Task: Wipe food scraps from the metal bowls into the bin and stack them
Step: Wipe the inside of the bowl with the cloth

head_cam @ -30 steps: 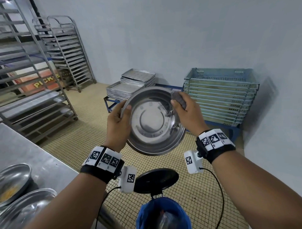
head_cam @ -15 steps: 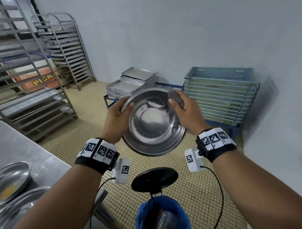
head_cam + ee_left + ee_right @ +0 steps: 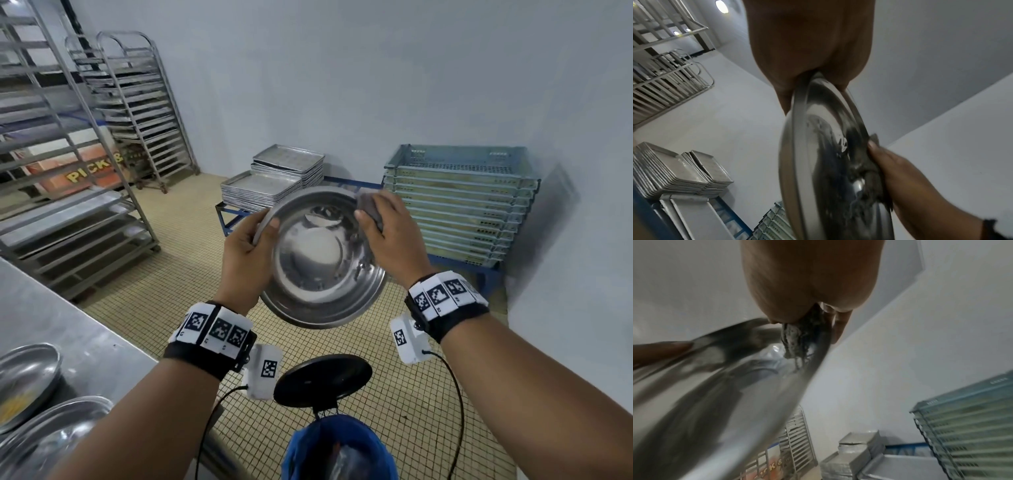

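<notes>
Above the bin [image 3: 337, 452], your left hand [image 3: 245, 253] pinches the tilted bowl [image 3: 322, 260] while your right hand [image 3: 387, 233] clutches the rag [image 3: 368, 209]; hard wiping could slip it.

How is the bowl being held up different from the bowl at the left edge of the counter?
The held bowl is up in the air, tilted above the bin; the counter bowl rests on the steel counter. The held bowl looks nearly wiped, with the right hand pressing a grey cloth at its rim; the counter bowl shows yellowish scraps. The left hand grips the held bowl; nothing touches the other. Both are round, shiny metal.
</notes>
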Demonstrator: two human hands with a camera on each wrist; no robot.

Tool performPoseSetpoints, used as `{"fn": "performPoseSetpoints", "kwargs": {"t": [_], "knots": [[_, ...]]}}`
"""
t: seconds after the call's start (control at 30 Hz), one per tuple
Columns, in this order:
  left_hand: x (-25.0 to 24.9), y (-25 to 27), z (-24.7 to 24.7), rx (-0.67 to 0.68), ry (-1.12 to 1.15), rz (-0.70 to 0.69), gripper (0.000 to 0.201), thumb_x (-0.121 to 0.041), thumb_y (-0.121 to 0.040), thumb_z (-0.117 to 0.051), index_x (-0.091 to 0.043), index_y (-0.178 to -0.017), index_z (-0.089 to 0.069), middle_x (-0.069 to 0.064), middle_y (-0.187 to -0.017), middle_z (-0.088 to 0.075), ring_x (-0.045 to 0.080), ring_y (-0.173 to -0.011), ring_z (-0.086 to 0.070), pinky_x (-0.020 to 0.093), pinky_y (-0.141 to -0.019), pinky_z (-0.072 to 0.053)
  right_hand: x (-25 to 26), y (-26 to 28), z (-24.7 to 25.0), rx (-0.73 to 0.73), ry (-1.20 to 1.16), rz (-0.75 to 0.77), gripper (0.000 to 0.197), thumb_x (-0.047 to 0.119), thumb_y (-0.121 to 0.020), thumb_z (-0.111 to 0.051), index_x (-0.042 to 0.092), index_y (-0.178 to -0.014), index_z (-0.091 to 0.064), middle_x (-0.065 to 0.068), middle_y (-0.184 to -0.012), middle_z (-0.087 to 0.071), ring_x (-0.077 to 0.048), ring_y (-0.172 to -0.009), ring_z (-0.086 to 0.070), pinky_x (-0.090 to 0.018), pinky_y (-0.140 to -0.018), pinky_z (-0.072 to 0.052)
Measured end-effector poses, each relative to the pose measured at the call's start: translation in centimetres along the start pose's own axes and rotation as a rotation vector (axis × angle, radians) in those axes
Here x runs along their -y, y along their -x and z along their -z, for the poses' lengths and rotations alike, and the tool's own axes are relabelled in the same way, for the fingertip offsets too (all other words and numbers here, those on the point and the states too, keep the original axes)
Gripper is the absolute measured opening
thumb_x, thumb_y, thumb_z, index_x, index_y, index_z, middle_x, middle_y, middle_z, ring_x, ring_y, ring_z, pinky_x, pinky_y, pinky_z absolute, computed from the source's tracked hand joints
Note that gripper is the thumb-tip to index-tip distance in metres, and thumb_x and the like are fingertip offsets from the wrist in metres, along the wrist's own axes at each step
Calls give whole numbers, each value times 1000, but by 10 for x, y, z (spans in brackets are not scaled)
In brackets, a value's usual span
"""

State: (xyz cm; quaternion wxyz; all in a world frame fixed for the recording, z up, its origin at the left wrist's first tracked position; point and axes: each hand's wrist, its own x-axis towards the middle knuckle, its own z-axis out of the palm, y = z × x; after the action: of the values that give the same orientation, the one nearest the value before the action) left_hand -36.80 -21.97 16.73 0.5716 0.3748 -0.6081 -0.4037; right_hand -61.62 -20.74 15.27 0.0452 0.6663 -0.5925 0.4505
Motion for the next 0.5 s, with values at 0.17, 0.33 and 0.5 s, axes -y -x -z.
{"fn": "performPoseSetpoints", "kwargs": {"t": [0.17,0.33,0.5], "knots": [[5,2,-2,26,-10,5,16,-24,-106,-62,-26,-117,-74,3,-100,-79,22,-86,-77,33,-69,-63,2,4,-5,-8,-146,-33,39,50,-105,-45,19,-123,-60,8,-101,-67,-5,-86,-63,-33,-74,-56],[12,10,-9,10,75,26,14,-23,-106,-63,-25,-114,-74,10,-99,-78,24,-80,-75,35,-68,-62,3,-12,1,5,-167,-4,43,55,-99,-55,29,-132,-61,8,-105,-73,-9,-92,-70,-36,-81,-61],[18,10,-6,-51,67,28,12,-23,-107,-60,-28,-111,-70,13,-100,-76,24,-83,-74,40,-72,-62,-3,2,0,-13,-379,-139,35,34,-99,-64,21,-132,-64,18,-110,-71,3,-104,-68,-24,-92,-57]]}}
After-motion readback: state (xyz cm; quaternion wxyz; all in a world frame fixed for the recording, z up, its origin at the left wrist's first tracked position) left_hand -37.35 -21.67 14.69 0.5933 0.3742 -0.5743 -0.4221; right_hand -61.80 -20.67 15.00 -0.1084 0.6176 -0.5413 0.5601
